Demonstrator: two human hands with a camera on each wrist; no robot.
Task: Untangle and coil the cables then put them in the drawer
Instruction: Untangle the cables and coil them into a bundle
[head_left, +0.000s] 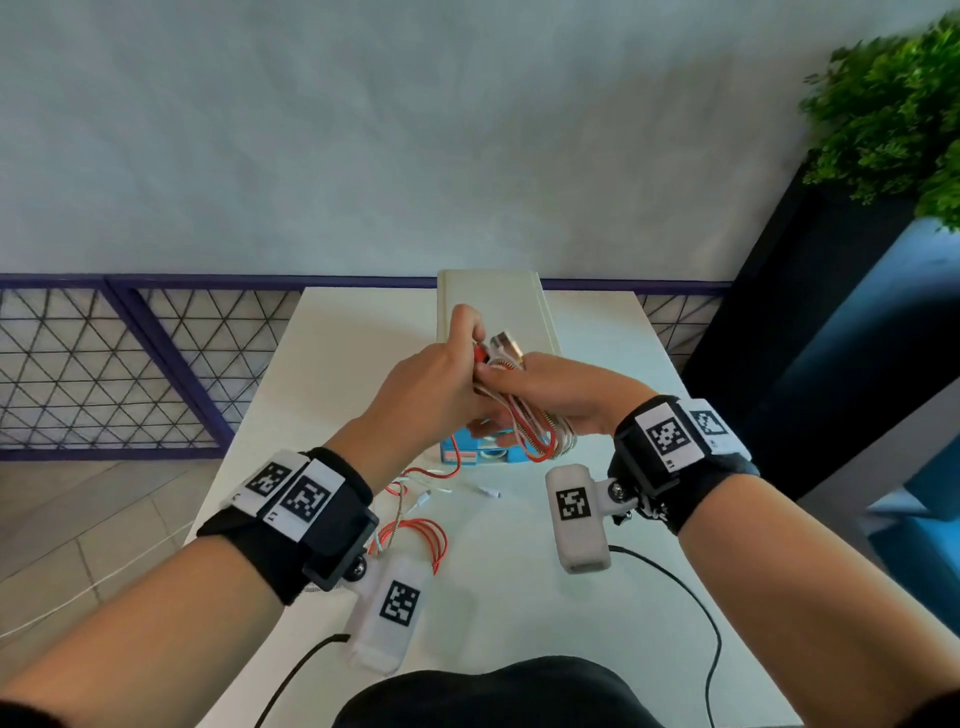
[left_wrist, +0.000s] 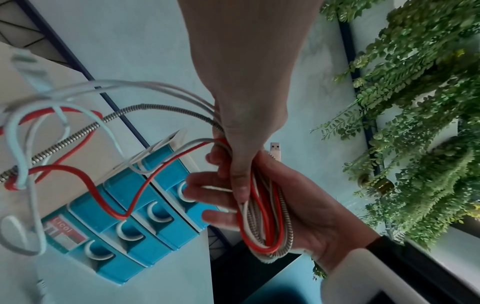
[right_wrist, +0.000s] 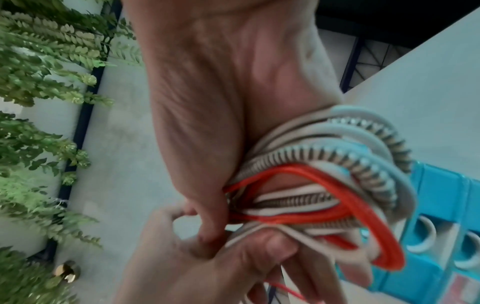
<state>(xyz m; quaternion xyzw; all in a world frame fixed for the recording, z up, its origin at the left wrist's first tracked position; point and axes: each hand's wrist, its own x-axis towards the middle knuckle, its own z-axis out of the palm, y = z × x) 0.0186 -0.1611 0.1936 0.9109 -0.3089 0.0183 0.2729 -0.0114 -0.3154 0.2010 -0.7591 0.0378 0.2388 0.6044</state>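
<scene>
A bundle of red, white and spring-wrapped cables (head_left: 540, 431) is looped into a coil and held in the air above the table by both hands. My right hand (head_left: 501, 382) carries the coil (left_wrist: 265, 222) across its palm, thumb pressed over the strands. My left hand (head_left: 467, 353) grips the top of the same bundle, its thumb (left_wrist: 239, 185) lying on the strands. A USB plug (head_left: 506, 345) sticks up from the grip. Loose tails (left_wrist: 78, 144) trail from the hands down to more cable (head_left: 415, 519) lying on the table. Below stands the blue drawer unit (head_left: 483, 456), drawers closed (left_wrist: 124, 236).
A white table (head_left: 597, 597) carries a tall cream box (head_left: 493, 301) behind the blue unit. A loose white connector (head_left: 488, 491) lies beside the tangle. A green plant (head_left: 893, 114) and a dark planter stand to the right; a wire-mesh railing (head_left: 130, 374) runs along the left.
</scene>
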